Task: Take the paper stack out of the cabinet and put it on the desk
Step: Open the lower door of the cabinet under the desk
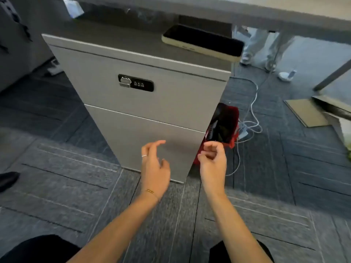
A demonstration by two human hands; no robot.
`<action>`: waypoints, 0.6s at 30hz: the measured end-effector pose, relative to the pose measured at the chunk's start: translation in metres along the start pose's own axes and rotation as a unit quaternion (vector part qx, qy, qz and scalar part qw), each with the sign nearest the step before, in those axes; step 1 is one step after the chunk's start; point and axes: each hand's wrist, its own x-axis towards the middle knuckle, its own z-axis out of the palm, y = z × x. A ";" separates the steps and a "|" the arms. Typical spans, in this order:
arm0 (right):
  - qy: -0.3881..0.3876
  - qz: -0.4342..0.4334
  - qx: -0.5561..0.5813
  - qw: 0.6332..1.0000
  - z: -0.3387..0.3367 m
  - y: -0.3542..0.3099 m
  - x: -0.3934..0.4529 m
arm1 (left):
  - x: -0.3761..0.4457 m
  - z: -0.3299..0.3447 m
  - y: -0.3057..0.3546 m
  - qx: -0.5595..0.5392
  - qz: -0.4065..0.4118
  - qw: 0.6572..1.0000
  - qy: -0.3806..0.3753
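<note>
A grey cabinet stands on the carpet under the desk edge, with both drawers closed. A combination lock sits on the upper drawer front. The paper stack is hidden from view. My left hand hovers in front of the lower drawer, fingers apart, holding nothing. My right hand is beside the cabinet's lower right corner, fingers loosely curled and empty. Neither hand touches the cabinet.
A phone lies on the cabinet's top right corner, overhanging it. A red bag sits right of the cabinet, with white cables and a charger behind it. Flat cardboard lies at the right. Another person's legs stand beyond the desk.
</note>
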 end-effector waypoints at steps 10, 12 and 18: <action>-0.053 -0.022 -0.028 0.998 0.004 -0.006 0.026 | -0.007 0.027 0.012 0.002 -0.002 1.000 0.012; -0.071 -0.033 -0.041 0.996 0.002 -0.007 0.021 | -0.012 0.030 0.016 -0.020 -0.017 1.000 0.012; -0.119 -0.128 -0.156 0.972 -0.011 -0.002 0.001 | -0.048 0.039 0.019 -0.018 -0.025 1.000 -0.001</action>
